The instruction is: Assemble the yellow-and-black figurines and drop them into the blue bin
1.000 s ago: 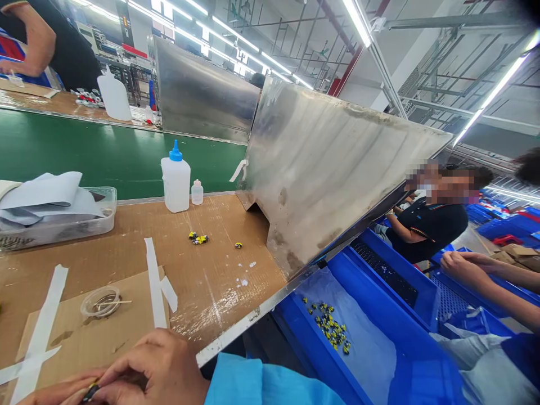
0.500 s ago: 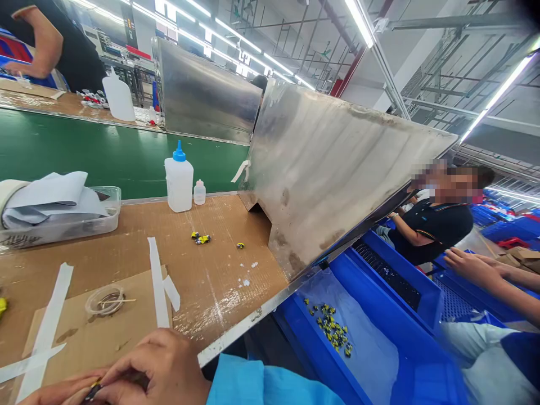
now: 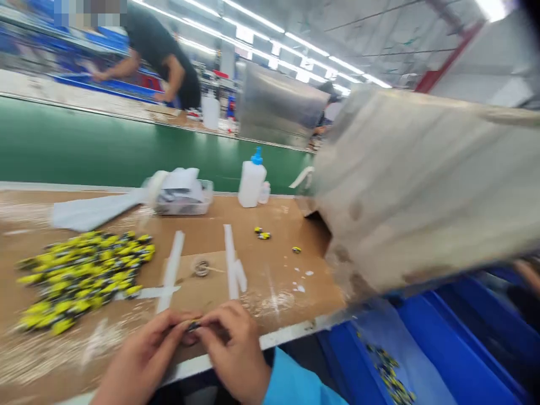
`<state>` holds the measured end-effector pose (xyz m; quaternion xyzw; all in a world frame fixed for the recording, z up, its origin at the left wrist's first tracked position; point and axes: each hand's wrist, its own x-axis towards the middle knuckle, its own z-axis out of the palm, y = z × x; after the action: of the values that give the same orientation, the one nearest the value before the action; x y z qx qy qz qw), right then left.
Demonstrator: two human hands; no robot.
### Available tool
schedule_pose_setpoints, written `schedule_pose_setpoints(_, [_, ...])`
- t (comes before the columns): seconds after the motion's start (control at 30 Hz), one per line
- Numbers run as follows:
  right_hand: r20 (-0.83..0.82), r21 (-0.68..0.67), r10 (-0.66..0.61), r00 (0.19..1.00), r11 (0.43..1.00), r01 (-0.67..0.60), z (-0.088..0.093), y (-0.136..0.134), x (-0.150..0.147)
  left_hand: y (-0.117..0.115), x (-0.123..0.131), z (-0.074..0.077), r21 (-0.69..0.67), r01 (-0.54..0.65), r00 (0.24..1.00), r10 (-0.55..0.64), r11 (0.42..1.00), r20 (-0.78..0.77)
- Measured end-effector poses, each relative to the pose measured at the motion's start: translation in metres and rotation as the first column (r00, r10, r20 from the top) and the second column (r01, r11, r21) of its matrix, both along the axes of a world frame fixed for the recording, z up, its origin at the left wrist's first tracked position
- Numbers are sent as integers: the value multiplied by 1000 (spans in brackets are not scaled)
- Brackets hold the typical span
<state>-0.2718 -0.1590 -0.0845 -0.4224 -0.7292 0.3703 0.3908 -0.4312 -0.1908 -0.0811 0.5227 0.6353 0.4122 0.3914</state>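
My left hand (image 3: pixel 141 360) and my right hand (image 3: pixel 234 351) meet over the front edge of the brown table (image 3: pixel 274 225). Both pinch one small black and yellow part (image 3: pixel 193 325) between their fingertips. A big pile of yellow and black parts (image 3: pixel 84 275) lies on the table to the left of my hands. A few loose parts (image 3: pixel 262 234) lie farther back. A small round dish (image 3: pixel 201 268) rests on a cardboard sheet (image 3: pixel 202 284) just beyond my hands. The picture is smeared by motion.
White tape strips (image 3: pixel 230 259) lie on the cardboard. Behind stand a clear tray (image 3: pixel 179 197) with paper, a white bottle (image 3: pixel 251 181) with a blue cap, and the green conveyor belt (image 3: pixel 105 152). A metal chute (image 3: pixel 422 185) slopes at right above a blue bin (image 3: pixel 442 360). A person (image 3: pixel 156 53) works across the belt.
The view has swung left and down, so the pile of yellow parts and both my hands now show. My hands still pinch the small part.
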Motion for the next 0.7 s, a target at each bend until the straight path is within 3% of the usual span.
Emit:
schedule_pose_setpoints(0.1, [-19,-51,77,997,996,-78,1,0,5,-6,6,5,-13,7,998,-6,1000,59])
schedule_pose_setpoints(0.23, [5,58,146,989,988,-146,-13,9,10,-5,7,5,-11,-63,982,64,998,180])
schedule_pose_setpoints(0.4, [54,40,57,997,997,-59,-18,18,18,-8,6,4,-24,-141,948,142,990,284])
schedule_pose_setpoints(0.6, [4,-158,-177,984,972,176,-12,40,25,-9,4,-4,-9,-146,935,141,989,325])
schedule_pose_setpoints(0.7, [13,-162,-178,984,971,177,-3,49,20,-10,4,-4,-2,-139,943,133,990,306])
